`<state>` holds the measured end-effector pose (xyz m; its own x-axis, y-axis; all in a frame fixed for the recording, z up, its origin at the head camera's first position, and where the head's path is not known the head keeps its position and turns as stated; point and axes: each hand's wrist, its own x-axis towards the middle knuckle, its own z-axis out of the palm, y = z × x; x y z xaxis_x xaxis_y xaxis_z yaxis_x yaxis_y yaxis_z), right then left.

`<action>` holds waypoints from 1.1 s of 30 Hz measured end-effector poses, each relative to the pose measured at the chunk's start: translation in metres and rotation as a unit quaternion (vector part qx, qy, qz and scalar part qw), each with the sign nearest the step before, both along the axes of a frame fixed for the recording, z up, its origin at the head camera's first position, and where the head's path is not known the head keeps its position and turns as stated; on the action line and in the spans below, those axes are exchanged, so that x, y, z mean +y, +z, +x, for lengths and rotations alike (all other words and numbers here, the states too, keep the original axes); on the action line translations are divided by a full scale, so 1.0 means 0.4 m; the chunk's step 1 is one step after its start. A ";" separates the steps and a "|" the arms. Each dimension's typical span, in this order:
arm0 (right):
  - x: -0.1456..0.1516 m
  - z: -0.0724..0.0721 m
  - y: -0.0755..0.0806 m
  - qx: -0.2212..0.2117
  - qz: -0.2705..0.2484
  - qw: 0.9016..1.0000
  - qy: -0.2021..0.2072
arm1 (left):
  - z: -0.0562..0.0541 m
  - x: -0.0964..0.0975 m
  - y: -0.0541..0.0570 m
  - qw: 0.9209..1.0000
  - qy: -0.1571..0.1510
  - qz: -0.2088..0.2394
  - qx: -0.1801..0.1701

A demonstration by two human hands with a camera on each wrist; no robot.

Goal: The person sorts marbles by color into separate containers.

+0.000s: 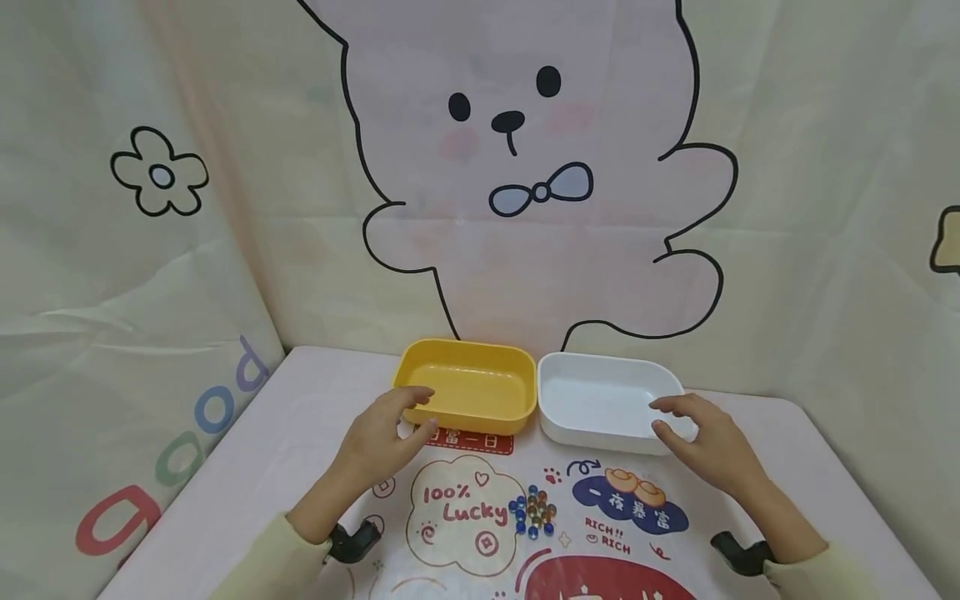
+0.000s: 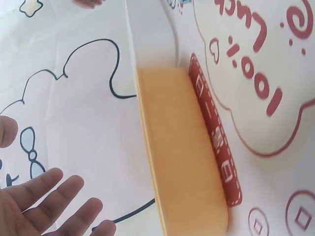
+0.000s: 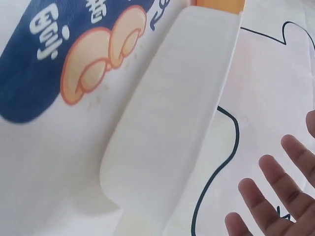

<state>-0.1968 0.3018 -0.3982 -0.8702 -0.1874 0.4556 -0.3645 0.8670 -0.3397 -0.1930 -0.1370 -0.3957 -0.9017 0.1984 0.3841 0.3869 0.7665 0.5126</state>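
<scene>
My left hand point(image 1: 384, 437) hovers at the near left corner of a yellow tray point(image 1: 468, 412), its fingers spread and holding nothing. In the left wrist view the fingers point(image 2: 47, 204) are relaxed, apart from the tray's orange-looking side. Over at the near right corner of a white tray point(image 1: 592, 433) is my right hand point(image 1: 712, 442), thumb and fingers parted around nothing. The right wrist view shows its fingers point(image 3: 275, 196) loosely spread beside the white tray's wall point(image 3: 157, 113). Both trays stand side by side, with bare insides visible. A cluster of glass marbles point(image 1: 534, 511), blue, green and amber, lies nearer me.
The table point(image 1: 330, 375) has a pale cover printed with a "100% Lucky" cloud, a blue cloud and a red shape. A hanging cloth point(image 1: 510, 242) with a bear drawing rises behind the trays. Dark wrist mounts point(image 1: 354, 542) sit under both wrists.
</scene>
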 end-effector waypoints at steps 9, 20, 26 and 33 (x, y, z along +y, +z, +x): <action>-0.039 -0.022 -0.038 0.005 -0.046 0.999 0.025 | 0.008 0.051 -0.043 0.995 -0.051 0.054 -0.074; -0.064 -0.047 -0.074 -0.048 -0.102 0.993 0.046 | 0.008 0.092 -0.095 0.976 -0.103 0.118 -0.153; -0.072 -0.056 -0.092 -0.082 -0.124 0.988 0.040 | 0.008 0.111 -0.105 0.970 -0.109 0.144 -0.161; -0.080 -0.058 -0.101 -0.085 -0.136 0.986 0.040 | 0.003 0.134 -0.124 0.959 -0.128 0.175 -0.184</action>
